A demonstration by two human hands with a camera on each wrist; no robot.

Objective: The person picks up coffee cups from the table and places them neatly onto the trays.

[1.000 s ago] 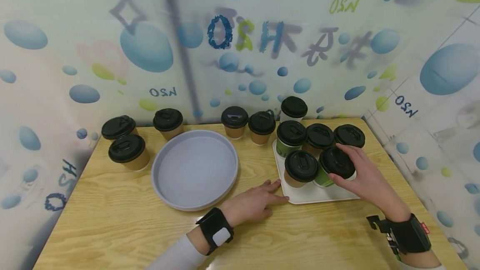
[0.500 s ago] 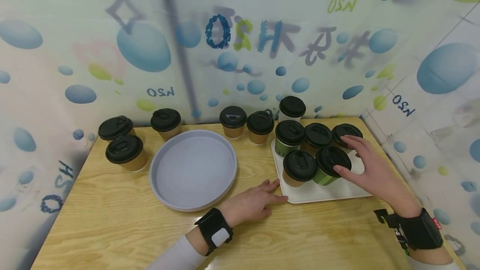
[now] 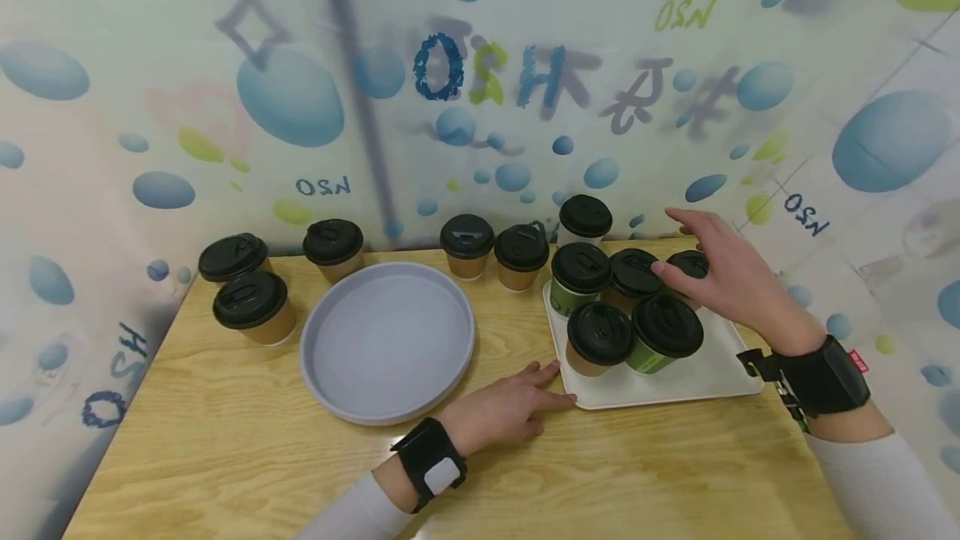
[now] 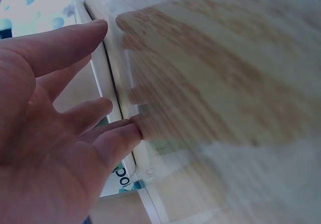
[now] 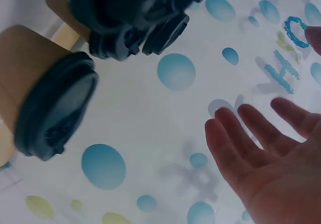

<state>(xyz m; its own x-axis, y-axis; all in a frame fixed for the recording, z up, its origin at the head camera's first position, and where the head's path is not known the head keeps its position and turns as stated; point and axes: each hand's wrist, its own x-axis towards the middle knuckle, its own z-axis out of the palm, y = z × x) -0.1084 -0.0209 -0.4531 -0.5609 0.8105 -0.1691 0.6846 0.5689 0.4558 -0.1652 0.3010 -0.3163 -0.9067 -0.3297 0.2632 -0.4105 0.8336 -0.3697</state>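
Observation:
In the head view my left hand (image 3: 498, 411) rests at the near left corner of a white tray (image 3: 697, 386), fingertips touching its rim. The left wrist view shows that hand (image 4: 65, 118) with fingers spread. Raised over the tray's back right, my right hand (image 3: 731, 282) holds nothing, and it partly hides a black-lidded cup (image 3: 690, 263). Nearer me on the tray stand a green paper coffee cup (image 3: 663, 336) and a brown one (image 3: 600, 340). Behind these are another green cup (image 3: 577, 273) and a brown cup (image 3: 632, 277). Fingers of my right hand (image 5: 271, 158) are extended in the right wrist view.
A round grey tray (image 3: 386, 415) lies left of the white one. Beyond it stand brown cups (image 3: 467, 248) with black lids, and a white cup (image 3: 585, 223) is behind the tray. More cups (image 3: 255, 307) sit at the far left. A patterned backdrop (image 3: 480, 107) encloses the table.
My right hand has let go of the front green cup and moved up and back, over the rear right cup. The green cup stays on the tray. My left hand keeps its place.

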